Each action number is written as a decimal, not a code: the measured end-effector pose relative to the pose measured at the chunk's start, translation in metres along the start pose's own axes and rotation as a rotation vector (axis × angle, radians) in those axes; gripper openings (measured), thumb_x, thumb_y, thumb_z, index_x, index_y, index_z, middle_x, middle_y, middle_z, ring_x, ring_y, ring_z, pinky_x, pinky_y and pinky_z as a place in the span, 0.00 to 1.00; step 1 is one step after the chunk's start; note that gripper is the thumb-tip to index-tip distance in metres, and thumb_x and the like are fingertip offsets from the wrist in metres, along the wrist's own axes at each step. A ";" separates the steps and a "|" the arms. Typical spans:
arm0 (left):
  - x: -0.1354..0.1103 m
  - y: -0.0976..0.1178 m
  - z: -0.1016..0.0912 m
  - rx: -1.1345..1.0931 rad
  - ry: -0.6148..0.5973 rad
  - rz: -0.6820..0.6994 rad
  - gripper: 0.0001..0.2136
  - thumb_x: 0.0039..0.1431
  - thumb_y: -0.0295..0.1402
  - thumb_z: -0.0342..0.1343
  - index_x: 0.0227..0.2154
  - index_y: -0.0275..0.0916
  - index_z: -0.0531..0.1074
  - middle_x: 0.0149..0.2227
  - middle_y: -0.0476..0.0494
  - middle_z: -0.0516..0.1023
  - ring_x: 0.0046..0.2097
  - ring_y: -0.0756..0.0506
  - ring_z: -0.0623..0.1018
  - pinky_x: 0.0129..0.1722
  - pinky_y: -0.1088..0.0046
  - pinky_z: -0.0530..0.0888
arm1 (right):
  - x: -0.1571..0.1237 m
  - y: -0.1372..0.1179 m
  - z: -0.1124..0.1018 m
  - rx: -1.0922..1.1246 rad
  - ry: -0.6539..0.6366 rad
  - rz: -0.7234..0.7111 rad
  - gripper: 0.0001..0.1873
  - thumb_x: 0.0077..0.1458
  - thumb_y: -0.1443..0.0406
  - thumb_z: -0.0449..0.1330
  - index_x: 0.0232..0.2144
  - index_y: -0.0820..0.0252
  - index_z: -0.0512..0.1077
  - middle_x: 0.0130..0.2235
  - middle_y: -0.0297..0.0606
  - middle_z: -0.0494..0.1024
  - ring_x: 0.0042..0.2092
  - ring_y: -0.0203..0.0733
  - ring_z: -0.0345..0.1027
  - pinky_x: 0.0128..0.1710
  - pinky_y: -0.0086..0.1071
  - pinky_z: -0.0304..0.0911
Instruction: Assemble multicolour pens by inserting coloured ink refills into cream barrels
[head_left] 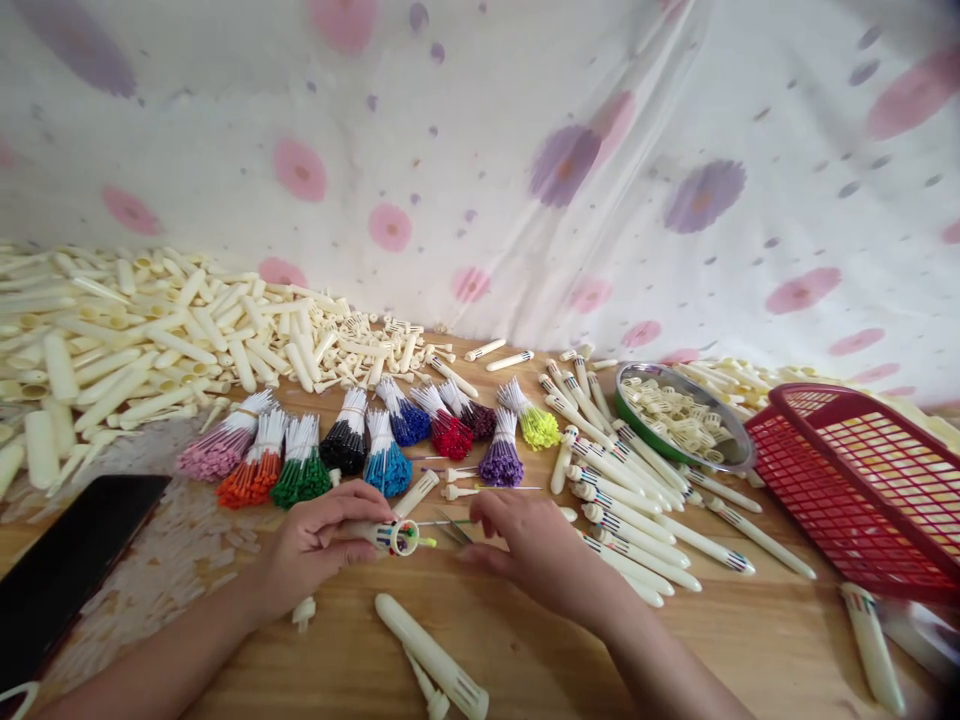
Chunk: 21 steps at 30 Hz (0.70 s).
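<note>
My left hand [315, 540] is closed round a cream pen barrel [384, 535], its open end facing right with coloured refill tips showing inside. My right hand [525, 540] is just right of it, fingers pinched on thin refills [442, 522] that reach toward the barrel's mouth. Both hands hover low over the wooden table [525, 640]. Behind them lie bundles of coloured refills: pink [221, 450], orange [251, 470], green [300, 470], black [345, 440], blue [386, 460], red [448, 430], purple [501, 455] and yellow-green [536, 422].
A large heap of cream pen shells [135, 330] fills the left rear. Finished multicolour pens [645, 500] lie in a row at right, beside a metal bowl of small parts [679, 420] and a red basket [862, 480]. A black phone [67, 560] lies left. A loose barrel [431, 655] lies near me.
</note>
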<state>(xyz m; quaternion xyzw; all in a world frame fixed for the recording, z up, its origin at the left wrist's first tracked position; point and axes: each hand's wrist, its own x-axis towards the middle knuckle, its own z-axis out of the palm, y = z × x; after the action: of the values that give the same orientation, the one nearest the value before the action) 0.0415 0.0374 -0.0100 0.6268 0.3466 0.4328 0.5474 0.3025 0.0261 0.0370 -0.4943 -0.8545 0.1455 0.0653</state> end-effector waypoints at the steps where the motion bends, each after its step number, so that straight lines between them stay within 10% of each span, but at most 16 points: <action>1: 0.000 0.000 0.000 0.004 0.007 -0.003 0.09 0.45 0.30 0.65 0.33 0.42 0.81 0.37 0.41 0.78 0.39 0.43 0.79 0.38 0.69 0.78 | -0.003 0.004 0.009 -0.096 -0.033 0.017 0.11 0.49 0.63 0.65 0.32 0.61 0.68 0.32 0.37 0.76 0.33 0.42 0.70 0.28 0.30 0.60; 10: 0.001 0.000 0.008 0.092 0.097 0.024 0.08 0.47 0.29 0.64 0.32 0.42 0.79 0.37 0.43 0.76 0.38 0.45 0.77 0.37 0.73 0.77 | -0.007 0.016 0.053 -0.354 0.028 -0.056 0.07 0.53 0.76 0.56 0.28 0.61 0.66 0.30 0.41 0.75 0.34 0.45 0.71 0.29 0.32 0.63; 18: 0.001 -0.005 0.002 0.145 0.149 -0.030 0.10 0.49 0.31 0.61 0.37 0.43 0.79 0.41 0.41 0.79 0.45 0.42 0.78 0.45 0.70 0.75 | -0.015 0.014 0.012 0.530 0.043 0.019 0.16 0.61 0.71 0.47 0.52 0.59 0.56 0.32 0.35 0.74 0.31 0.36 0.68 0.33 0.30 0.63; 21: 0.000 -0.004 0.004 0.134 0.156 -0.040 0.11 0.48 0.30 0.61 0.36 0.44 0.79 0.41 0.42 0.80 0.45 0.42 0.78 0.44 0.71 0.75 | -0.009 0.006 0.005 0.738 0.120 0.027 0.09 0.62 0.66 0.46 0.45 0.58 0.61 0.32 0.33 0.69 0.32 0.34 0.64 0.34 0.28 0.63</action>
<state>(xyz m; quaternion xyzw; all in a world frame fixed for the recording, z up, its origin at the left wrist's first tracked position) 0.0452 0.0368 -0.0141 0.6192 0.4288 0.4454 0.4841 0.3110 0.0204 0.0307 -0.4566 -0.7326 0.4152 0.2872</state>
